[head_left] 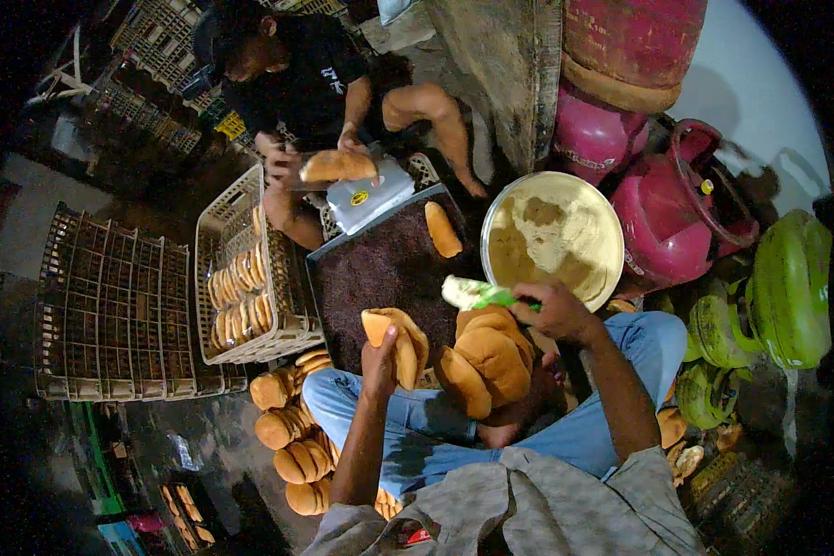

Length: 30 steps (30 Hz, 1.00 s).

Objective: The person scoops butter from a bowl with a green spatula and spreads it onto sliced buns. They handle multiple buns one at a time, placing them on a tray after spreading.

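Observation:
My left hand (378, 369) is closed around an opened bread bun (408, 347), holding it over the near edge of a tray of dark brown sprinkles (380, 269). In my right hand (560, 313) is a green spatula (502, 296), its blade thickly coated with pale cream. The blade sits above a pile of round buns (493, 357) between my legs, to the right of the held bun. Beyond my right hand stands a round tub (615, 215) of pale yellow cream. One long bread piece (443, 230) lies on the sprinkles at the tray's far right.
Across the tray, a person (292, 83) in dark clothes handles a filled bread over a stack of plastic wrappers (371, 195). A beige crate (250, 350) of packed breads stands left, beside an upturned crate (111, 306). More buns (287, 431) line my left. Pink gas cylinders (663, 222) and green ones (792, 292) stand right.

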Each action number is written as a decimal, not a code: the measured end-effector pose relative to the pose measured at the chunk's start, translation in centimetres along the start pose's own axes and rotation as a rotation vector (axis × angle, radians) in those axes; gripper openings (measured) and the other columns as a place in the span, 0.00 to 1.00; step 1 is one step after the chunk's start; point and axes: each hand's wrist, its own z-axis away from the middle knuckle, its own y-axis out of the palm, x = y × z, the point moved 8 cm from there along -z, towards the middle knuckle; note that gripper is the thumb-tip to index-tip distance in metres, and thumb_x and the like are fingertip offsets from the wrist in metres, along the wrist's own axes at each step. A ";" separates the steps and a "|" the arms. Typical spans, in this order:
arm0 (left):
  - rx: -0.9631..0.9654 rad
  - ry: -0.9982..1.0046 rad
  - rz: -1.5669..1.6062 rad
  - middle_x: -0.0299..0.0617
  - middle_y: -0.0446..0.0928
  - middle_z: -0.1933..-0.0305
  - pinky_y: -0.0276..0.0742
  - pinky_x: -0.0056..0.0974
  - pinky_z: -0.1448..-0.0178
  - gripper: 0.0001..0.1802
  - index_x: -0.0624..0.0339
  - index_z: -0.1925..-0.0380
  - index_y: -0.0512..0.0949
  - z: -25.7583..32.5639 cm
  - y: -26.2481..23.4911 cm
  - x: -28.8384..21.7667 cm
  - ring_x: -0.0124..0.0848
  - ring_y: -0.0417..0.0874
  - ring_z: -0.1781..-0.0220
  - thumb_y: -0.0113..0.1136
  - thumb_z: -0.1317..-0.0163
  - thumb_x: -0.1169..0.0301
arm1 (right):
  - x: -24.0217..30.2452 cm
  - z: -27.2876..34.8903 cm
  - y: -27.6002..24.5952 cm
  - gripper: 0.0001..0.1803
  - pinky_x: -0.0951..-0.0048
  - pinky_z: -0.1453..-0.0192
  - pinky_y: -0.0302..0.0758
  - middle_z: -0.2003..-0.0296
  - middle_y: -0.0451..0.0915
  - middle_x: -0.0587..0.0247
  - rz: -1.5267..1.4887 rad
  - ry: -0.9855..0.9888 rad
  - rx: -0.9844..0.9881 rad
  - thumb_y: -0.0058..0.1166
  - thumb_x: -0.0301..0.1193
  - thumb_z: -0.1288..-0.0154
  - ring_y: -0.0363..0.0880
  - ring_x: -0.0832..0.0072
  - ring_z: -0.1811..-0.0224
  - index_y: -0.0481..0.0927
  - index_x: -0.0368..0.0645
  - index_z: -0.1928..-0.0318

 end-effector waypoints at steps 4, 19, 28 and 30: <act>0.250 -0.123 0.469 0.51 0.74 0.35 0.75 0.51 0.31 0.33 0.55 0.32 0.67 3.1 5.1 -0.7 0.46 0.78 0.37 0.44 0.25 0.44 | 2.9 -1.9 3.4 0.13 0.56 0.60 0.79 0.67 0.81 0.51 -0.029 -0.122 0.021 0.60 0.40 0.35 0.84 0.54 0.63 0.85 0.47 0.56; 0.286 -0.106 0.976 0.42 0.81 0.43 0.84 0.44 0.43 0.25 0.51 0.39 0.76 -2.8 2.6 1.6 0.37 0.84 0.44 0.53 0.26 0.48 | 6.9 1.5 4.9 0.21 0.59 0.56 0.80 0.63 0.78 0.58 0.809 -0.273 0.048 0.54 0.36 0.38 0.79 0.59 0.60 0.83 0.53 0.43; 0.094 0.505 -0.405 0.44 0.81 0.46 0.82 0.48 0.44 0.30 0.56 0.39 0.73 -9.8 2.1 -1.8 0.43 0.85 0.48 0.68 0.44 0.71 | -2.7 3.3 -2.6 0.21 0.55 0.40 0.78 0.53 0.84 0.48 0.377 0.124 -0.236 0.59 0.29 0.37 0.81 0.49 0.48 0.83 0.50 0.42; -0.094 0.521 -1.560 0.45 0.81 0.45 0.80 0.55 0.47 0.31 0.50 0.37 0.72 -10.8 4.7 -0.2 0.49 0.85 0.49 0.68 0.41 0.60 | -3.9 3.6 -2.5 0.20 0.55 0.35 0.76 0.49 0.84 0.47 0.238 0.154 -0.218 0.59 0.29 0.37 0.81 0.50 0.44 0.83 0.48 0.43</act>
